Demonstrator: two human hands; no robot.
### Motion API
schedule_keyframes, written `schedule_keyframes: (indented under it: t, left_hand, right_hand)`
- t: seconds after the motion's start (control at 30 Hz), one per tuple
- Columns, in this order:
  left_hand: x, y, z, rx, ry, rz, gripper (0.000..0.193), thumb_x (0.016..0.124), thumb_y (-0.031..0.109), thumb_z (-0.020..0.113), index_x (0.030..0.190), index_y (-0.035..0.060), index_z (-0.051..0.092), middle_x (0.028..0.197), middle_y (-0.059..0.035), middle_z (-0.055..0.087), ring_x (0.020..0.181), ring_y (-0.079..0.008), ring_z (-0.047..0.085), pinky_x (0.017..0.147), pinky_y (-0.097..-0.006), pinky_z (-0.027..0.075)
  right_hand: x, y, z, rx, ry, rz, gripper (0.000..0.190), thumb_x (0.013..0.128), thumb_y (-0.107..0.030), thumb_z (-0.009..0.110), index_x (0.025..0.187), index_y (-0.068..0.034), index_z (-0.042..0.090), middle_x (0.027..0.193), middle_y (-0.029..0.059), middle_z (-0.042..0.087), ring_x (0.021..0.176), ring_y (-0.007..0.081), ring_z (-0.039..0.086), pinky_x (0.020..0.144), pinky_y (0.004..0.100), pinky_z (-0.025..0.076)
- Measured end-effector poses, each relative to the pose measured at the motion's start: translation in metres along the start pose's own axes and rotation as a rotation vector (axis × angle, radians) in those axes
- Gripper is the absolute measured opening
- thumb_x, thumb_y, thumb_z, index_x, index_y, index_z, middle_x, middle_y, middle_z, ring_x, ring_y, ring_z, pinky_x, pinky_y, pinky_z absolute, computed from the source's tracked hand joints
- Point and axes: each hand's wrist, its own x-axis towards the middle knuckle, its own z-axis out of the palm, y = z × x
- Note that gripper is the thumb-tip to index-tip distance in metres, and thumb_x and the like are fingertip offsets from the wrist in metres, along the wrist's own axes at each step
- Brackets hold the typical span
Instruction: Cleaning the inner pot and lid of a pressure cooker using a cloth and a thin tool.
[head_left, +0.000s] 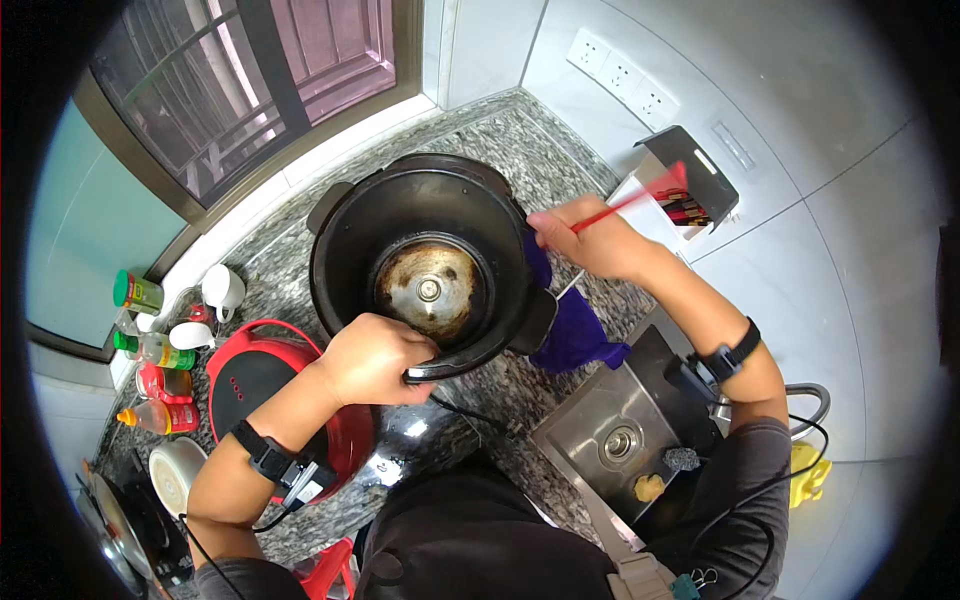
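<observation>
A black electric cooker body (330, 247) stands on the counter with its inner pot out. At its bottom a round metal heating plate (405, 281) shows brown and dark stains. My left hand (379, 356) grips the cooker's near rim, fingers curled over the edge. Beyond the right side of the rim, my right hand (600, 240) holds a thin red-handled tool (634, 196). Its flared far end is blurred, so I cannot tell its exact kind. A dark blue cloth (574, 334) lies on the counter beside the cooker, partly behind it.
Left of the cooker sits a red and black lid (259, 390), near seasoning bottles (169, 351) and a white mug (223, 289). At right are a steel sink (585, 427) holding scrubbers, and an open chopstick box (690, 180). A power cord (472, 412) crosses the counter.
</observation>
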Motion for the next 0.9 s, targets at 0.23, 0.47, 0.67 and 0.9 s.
schedule_keyframes:
  t: [0.23,0.47,0.67,0.9]
  left_hand:
    - [0.009,0.003,-0.011,-0.002,-0.016,-0.004,0.030,0.062,0.030,0.068,0.078,0.0060,0.065,0.070,-0.0083,0.063,0.066,-0.0259,0.061,0.059,-0.0350,0.050]
    - [0.004,-0.001,-0.004,0.031,-0.014,0.012,0.034,0.059,0.030,0.071,0.085,0.0087,0.067,0.068,-0.0074,0.062,0.063,-0.0252,0.060,0.056,-0.0352,0.048]
    - [0.011,0.002,-0.009,0.008,-0.031,-0.001,0.030,0.063,0.033,0.068,0.080,0.0086,0.066,0.068,-0.0058,0.062,0.067,-0.0241,0.061,0.059,-0.0349,0.049]
    - [0.000,-0.002,-0.003,0.018,-0.013,0.001,0.031,0.062,0.033,0.068,0.080,0.0080,0.064,0.064,-0.0061,0.059,0.063,-0.0245,0.059,0.058,-0.0362,0.049]
  right_hand:
    - [0.027,0.029,0.004,-0.003,0.192,-0.107,0.041,0.093,-0.028,0.044,0.064,0.000,0.050,0.061,0.0183,0.051,0.059,0.0340,0.051,0.058,0.0375,0.042]
    - [0.002,0.026,0.009,-0.279,0.043,-0.298,0.037,0.091,-0.029,0.046,0.069,-0.001,0.054,0.067,0.0152,0.053,0.072,0.0345,0.053,0.064,0.0406,0.043]
    - [0.029,0.038,0.018,-0.074,0.370,-0.378,0.032,0.089,-0.023,0.052,0.066,0.000,0.055,0.070,0.0157,0.058,0.073,0.0355,0.055,0.064,0.0424,0.043]
    - [-0.002,0.032,0.027,0.007,0.290,-0.290,0.022,0.089,-0.016,0.048,0.084,0.001,0.061,0.069,0.0103,0.056,0.062,0.0197,0.054,0.061,0.0306,0.044]
